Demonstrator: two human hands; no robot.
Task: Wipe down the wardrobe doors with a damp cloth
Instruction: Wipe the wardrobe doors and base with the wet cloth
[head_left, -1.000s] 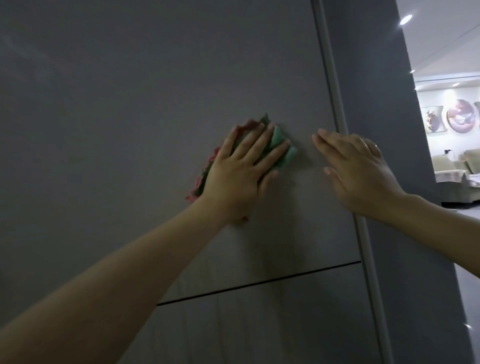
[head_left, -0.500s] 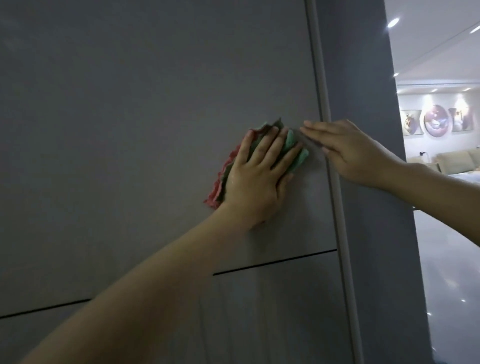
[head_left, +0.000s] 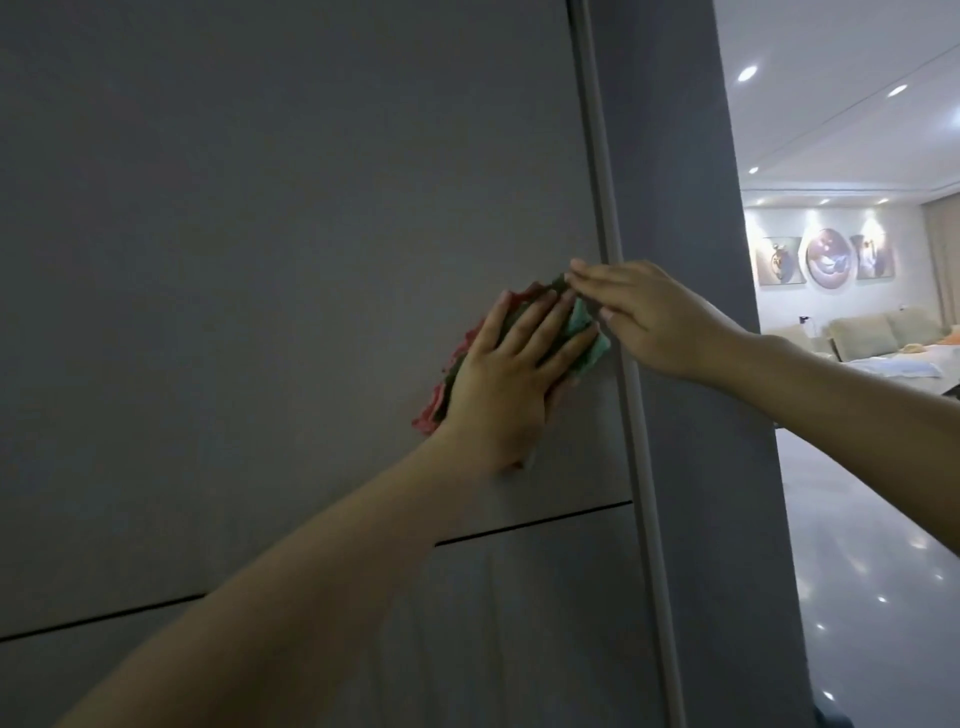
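Both hands flat: left (head_left: 511, 374) presses cloth (head_left: 584, 340), right (head_left: 660, 317) overlaps its corner.

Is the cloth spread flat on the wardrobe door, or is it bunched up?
Bunched up. The cloth shows crumpled red and green folds around the left hand pressing it.

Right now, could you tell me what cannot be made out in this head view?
- Most of the cloth: covered by the left hand.
- Whether the right hand touches the cloth: unclear.
- Wardrobe door top: cut off by the frame.
- Cloth dampness: not visible.
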